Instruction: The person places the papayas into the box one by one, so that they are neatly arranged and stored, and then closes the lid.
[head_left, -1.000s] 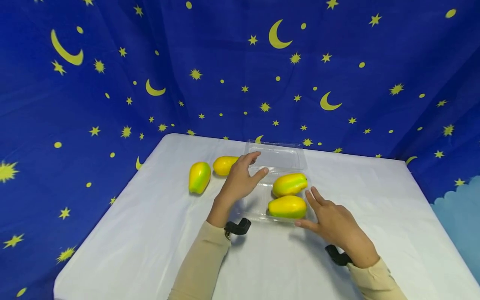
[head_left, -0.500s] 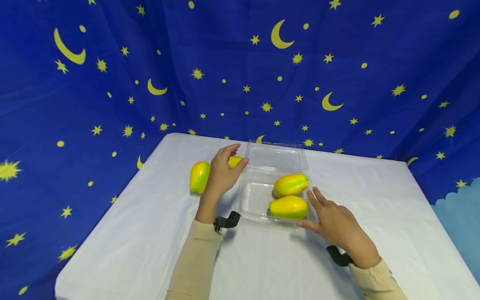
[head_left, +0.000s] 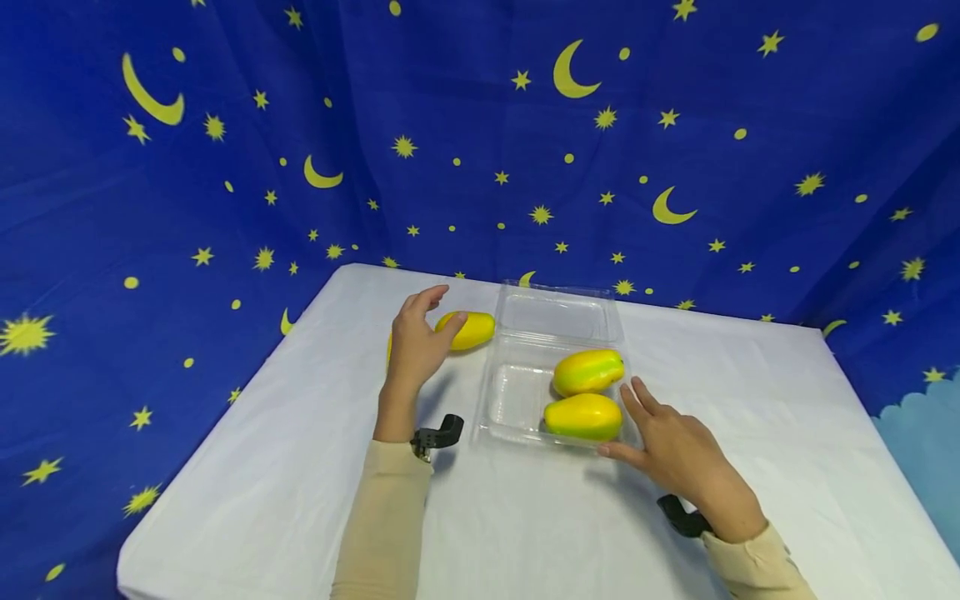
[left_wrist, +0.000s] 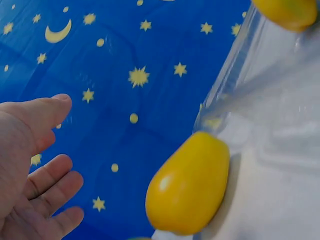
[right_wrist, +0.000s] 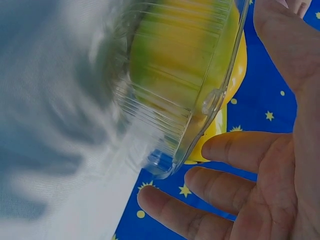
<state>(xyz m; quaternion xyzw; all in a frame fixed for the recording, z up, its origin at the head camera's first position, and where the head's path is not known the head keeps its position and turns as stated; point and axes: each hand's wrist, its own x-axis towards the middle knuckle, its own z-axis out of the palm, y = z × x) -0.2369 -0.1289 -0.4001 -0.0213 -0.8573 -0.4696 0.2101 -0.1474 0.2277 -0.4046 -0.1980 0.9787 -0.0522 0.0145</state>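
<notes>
A clear plastic clamshell container lies with its lid folded back. Two yellow-green papayas rest in its right half. My left hand, fingers loosely spread and holding nothing, hovers left of the container. Just beyond its thumb a papaya lies on the table; the left wrist view shows this papaya apart from the hand. Another papaya is mostly hidden behind the left hand. My right hand is at the container's right wall, fingers extended; in the right wrist view its fingertips are close to the rim, contact unclear.
A white cloth covers the table. The open lid reaches toward the table's back edge. Behind hangs a blue curtain with yellow moons and stars.
My left hand has moved left, from over the container's left side past the nearer loose papaya, covering most of the far-left one. The right hand stays at the container's right side.
</notes>
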